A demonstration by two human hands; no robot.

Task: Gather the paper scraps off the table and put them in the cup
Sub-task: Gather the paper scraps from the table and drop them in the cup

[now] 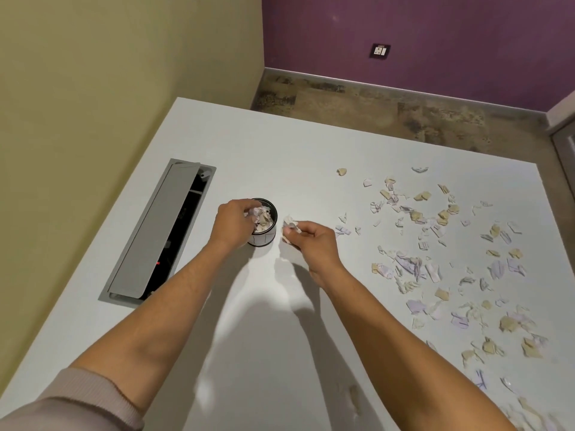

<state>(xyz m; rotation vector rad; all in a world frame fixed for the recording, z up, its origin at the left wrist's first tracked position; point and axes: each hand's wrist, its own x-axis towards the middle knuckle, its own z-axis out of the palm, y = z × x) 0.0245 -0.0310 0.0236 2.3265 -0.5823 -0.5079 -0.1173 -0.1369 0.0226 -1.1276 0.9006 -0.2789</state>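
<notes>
1. Cup [264,233] stands on the white table [255,337], just right of the grey cable hatch [155,231], and it is full of scraps.
2. The left hand [231,223] is over the cup's left rim, fingers curled on some scraps at the opening.
3. The right hand [314,241] is beside the cup, pinching a small bunch of scraps [289,230].
4. Many loose paper scraps [435,259] lie on the right part of the table, well apart from the cup.

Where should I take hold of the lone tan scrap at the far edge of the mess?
Pinch the tan scrap by its raised, curled edge, coming straight down from above. It lies by itself on the table, apart from the other scraps, so a fingertip grip should lift it alone.
</notes>
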